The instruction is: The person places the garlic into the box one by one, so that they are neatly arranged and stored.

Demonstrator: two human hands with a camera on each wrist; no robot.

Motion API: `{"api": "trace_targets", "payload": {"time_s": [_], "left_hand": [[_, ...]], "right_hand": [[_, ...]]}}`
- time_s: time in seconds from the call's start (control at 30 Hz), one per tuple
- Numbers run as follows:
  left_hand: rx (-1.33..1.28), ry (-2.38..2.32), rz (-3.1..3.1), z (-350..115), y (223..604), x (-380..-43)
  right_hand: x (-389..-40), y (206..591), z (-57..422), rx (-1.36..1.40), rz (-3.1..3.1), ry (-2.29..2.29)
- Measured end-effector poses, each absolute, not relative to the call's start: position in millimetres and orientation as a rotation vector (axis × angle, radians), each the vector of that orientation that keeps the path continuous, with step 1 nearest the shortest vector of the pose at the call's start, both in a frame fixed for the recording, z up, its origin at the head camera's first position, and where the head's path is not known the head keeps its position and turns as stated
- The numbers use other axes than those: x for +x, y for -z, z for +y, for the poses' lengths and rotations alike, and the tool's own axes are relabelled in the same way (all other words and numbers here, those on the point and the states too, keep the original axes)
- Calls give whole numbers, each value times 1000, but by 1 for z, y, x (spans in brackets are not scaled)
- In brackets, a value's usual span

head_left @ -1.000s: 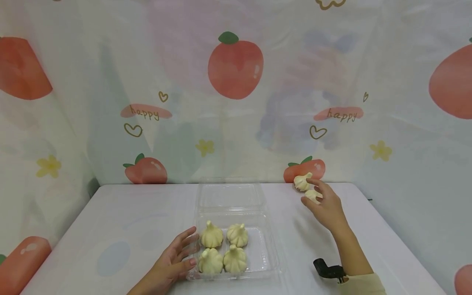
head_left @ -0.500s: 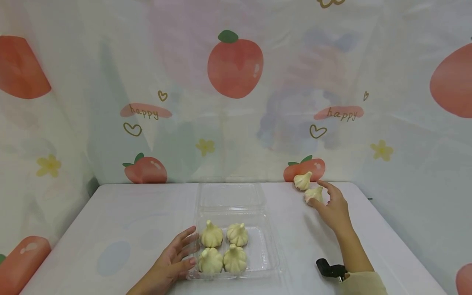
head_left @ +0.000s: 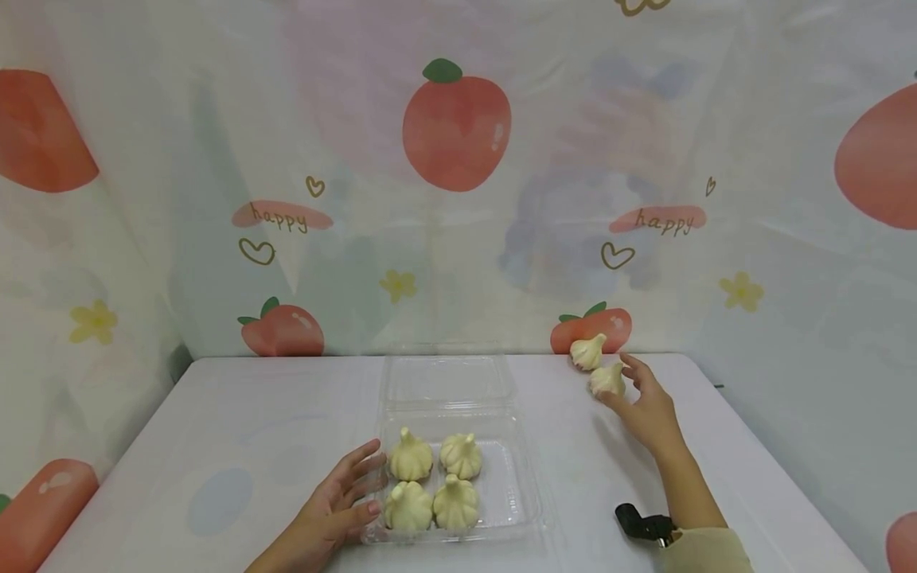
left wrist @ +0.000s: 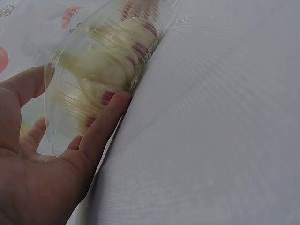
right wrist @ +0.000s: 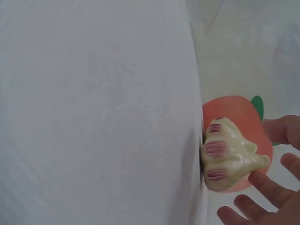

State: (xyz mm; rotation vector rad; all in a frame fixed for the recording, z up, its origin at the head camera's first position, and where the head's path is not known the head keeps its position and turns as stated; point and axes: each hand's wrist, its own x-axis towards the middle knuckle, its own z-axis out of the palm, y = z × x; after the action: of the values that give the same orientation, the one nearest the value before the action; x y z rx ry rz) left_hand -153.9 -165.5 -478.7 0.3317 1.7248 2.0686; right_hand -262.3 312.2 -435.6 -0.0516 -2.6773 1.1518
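A clear plastic clamshell box (head_left: pixel 505 477) lies with its lid back on the table, holding several pale garlic bulbs (head_left: pixel 411 458). Against the box's left side rests my left hand (head_left: pixel 337 505), fingers extended along the wall in the left wrist view. At the table's back right, my right hand (head_left: pixel 648 410) is at a garlic bulb (head_left: pixel 606 380), thumb by its lower side and forefinger near its stem. Purple streaks mark the bulb (right wrist: pixel 222 154) in the right wrist view, where the fingers are spread around the stem. Just behind it sits another garlic bulb (head_left: pixel 587 352).
A white cloth covers the table (head_left: pixel 286 446), and a patterned curtain (head_left: pixel 344 143) hangs right behind its back edge. The box's transparent lid (head_left: pixel 447 382) lies toward the back edge. A black device (head_left: pixel 641 524) sticks out beside the right wrist.
My right hand has drawn slightly right and down from between the two back bulbs to the near bulb's right side. That bulb has shifted slightly left. My left hand and the box stay put.
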Motion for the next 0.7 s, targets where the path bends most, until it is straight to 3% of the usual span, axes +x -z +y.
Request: {"api": "trace_targets", "payload": {"time_s": [0.7], "left_hand": [[336, -2057, 1741, -165, 478, -152]], "right_hand": [[-259, 437, 298, -21, -2917, -1242]]}}
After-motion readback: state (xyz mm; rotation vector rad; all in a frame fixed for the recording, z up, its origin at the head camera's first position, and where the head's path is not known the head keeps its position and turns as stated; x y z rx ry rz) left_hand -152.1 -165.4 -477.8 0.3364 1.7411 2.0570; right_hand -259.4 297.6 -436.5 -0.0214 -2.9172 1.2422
